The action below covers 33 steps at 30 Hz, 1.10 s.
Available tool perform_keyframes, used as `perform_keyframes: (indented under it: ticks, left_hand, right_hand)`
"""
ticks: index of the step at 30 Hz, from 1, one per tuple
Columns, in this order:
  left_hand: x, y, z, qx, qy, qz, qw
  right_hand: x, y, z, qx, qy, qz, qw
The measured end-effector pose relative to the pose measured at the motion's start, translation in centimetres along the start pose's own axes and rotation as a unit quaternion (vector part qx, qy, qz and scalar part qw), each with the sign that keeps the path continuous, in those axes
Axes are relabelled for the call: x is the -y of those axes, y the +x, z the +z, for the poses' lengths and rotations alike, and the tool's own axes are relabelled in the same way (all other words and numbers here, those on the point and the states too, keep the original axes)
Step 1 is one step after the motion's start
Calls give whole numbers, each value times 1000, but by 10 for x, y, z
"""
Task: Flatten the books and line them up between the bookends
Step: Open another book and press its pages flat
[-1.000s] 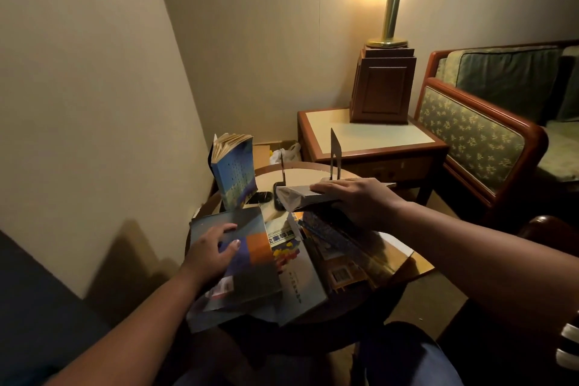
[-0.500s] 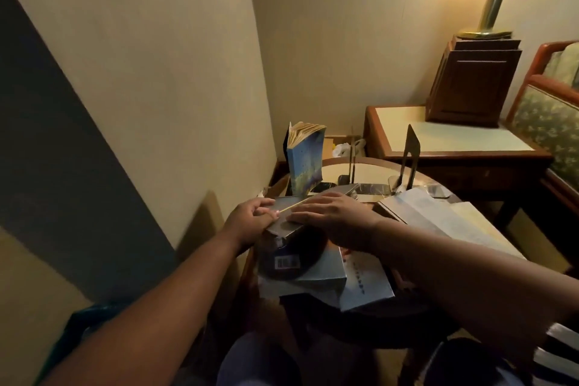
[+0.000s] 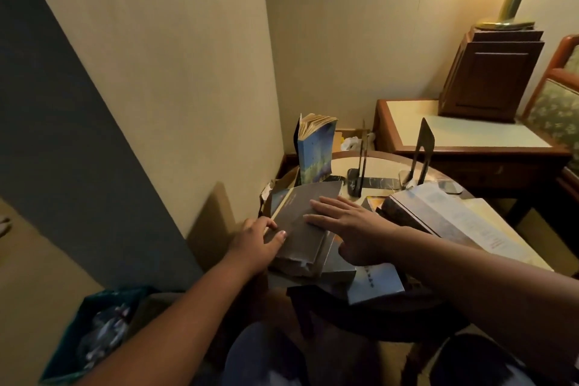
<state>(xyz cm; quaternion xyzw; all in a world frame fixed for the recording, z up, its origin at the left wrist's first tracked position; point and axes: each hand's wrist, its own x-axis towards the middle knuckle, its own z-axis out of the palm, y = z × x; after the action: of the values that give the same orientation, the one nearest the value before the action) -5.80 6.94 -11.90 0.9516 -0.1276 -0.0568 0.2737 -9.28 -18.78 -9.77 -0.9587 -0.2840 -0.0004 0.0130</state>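
A dark grey book [image 3: 302, 226] lies on top of a pile of books at the near left of the round table [image 3: 380, 163]. My left hand [image 3: 255, 241] grips its left edge, thumb on the cover. My right hand [image 3: 351, 222] lies flat on the cover with straight fingers. A blue book [image 3: 315, 155] with fanned pages stands upright at the table's back left. Two thin metal bookends [image 3: 362, 163] [image 3: 423, 153] stand at the back with a gap between them. More books [image 3: 438, 219] lie stacked on the right.
The wall runs close along the left of the table. A wooden side table [image 3: 463, 138] with a lamp base [image 3: 495, 69] stands behind on the right, next to an upholstered chair [image 3: 560, 103]. A teal bin [image 3: 94, 329] with rubbish sits on the floor at lower left.
My right hand moved from the book near the bookends to the left pile and now lies flat on the grey book. My left hand shifted to that book's edge. The view swung left.
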Motion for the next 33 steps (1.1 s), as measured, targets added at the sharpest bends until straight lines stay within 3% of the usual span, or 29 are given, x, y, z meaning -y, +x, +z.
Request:
perform_keyframes:
  ticks: [4,7,10,13,16,17,19,21,23,26,29,33]
  left_hand:
    - [-13,-3,6,15,56,15,998]
    - [-22,-5,8,23,51,2,998]
    - [-27,-6,5,35,7,-31,999]
    - [-39,-10,-7,56,-101,-15,993]
    - [-54,-15,-18,109,-248,0,962]
    - [-59,-19,-20,129,-235,12,963]
    - [-63,-22,-16,138,-92,61,984]
    - [-62,-22,-10,102,40,117,987]
    - [-59,-20,-7,63,61,146,985]
    - [-62,-23,-8,30,2,151,988]
    - [-63,-23,-15,34,-177,57,982]
    - [-55,-20,-30,-11,-408,-58,911]
  right_hand:
    - [-3,-14,4,-86,145,116,979]
    - [14,-15,12,-179,282,225,915]
    - [32,-9,16,-190,361,264,874]
    - [43,-8,17,-137,351,240,895]
    - [47,-9,17,-121,323,214,914]
    - [46,-9,18,-117,317,219,915]
    - [43,-10,24,-97,284,230,926]
    - [40,-12,34,-80,253,240,934]
    - [37,-17,42,-61,252,245,934]
    - [31,-23,45,-32,263,251,931]
    - [23,-25,38,-13,251,254,934]
    - [15,-28,25,8,241,247,939]
